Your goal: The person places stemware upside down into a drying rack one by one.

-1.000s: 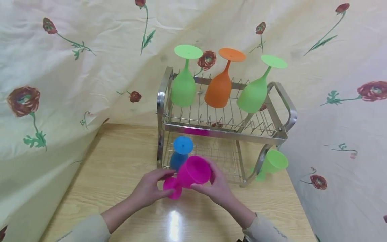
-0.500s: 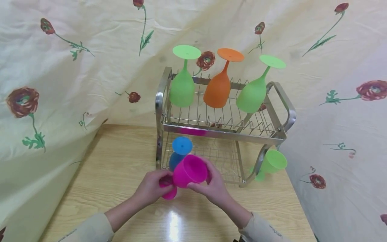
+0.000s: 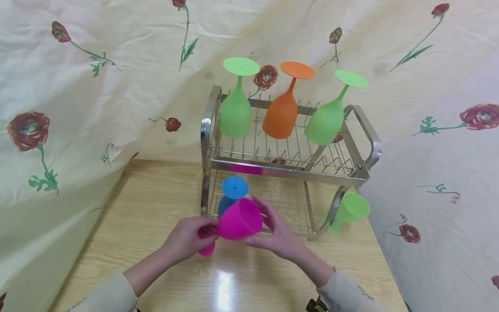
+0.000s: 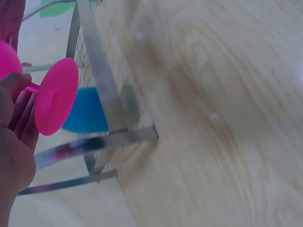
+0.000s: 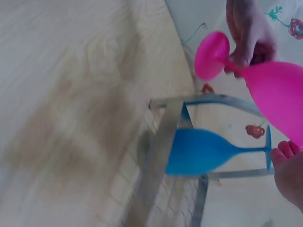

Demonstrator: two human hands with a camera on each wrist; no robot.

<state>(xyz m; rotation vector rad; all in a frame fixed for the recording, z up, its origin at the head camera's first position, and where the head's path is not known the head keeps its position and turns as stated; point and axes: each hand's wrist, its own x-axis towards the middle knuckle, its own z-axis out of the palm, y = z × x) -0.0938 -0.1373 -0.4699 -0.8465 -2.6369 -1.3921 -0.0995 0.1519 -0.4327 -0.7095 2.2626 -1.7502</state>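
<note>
My left hand point(image 3: 186, 239) pinches the thin stem of a pink plastic wine goblet point(image 3: 235, 223), just below the bowl. The goblet lies tilted on its side in the air, its mouth facing right. In the left wrist view its round foot point(image 4: 57, 97) sticks out past the fingers. My right hand point(image 3: 278, 237) is spread around the mouth end, thumb and fingers straightened, with a gap between palm and rim. Behind the pink goblet, a blue goblet point(image 5: 203, 151) stands upside down on the lower tier of the rack.
A two-tier metal dish rack point(image 3: 288, 173) stands on the wooden table point(image 3: 156, 195). Along its top tier, an orange goblet point(image 3: 281, 116) stands upside down between two green ones. Another green goblet point(image 3: 352, 208) hangs at the rack's right side. Flowered cloth point(image 3: 117, 108) surrounds the table.
The pink goblet has shifted left and turned so that its bowl lies more sideways. My left hand moved slightly left with the stem, while my right fingers loosened from the bowl.
</note>
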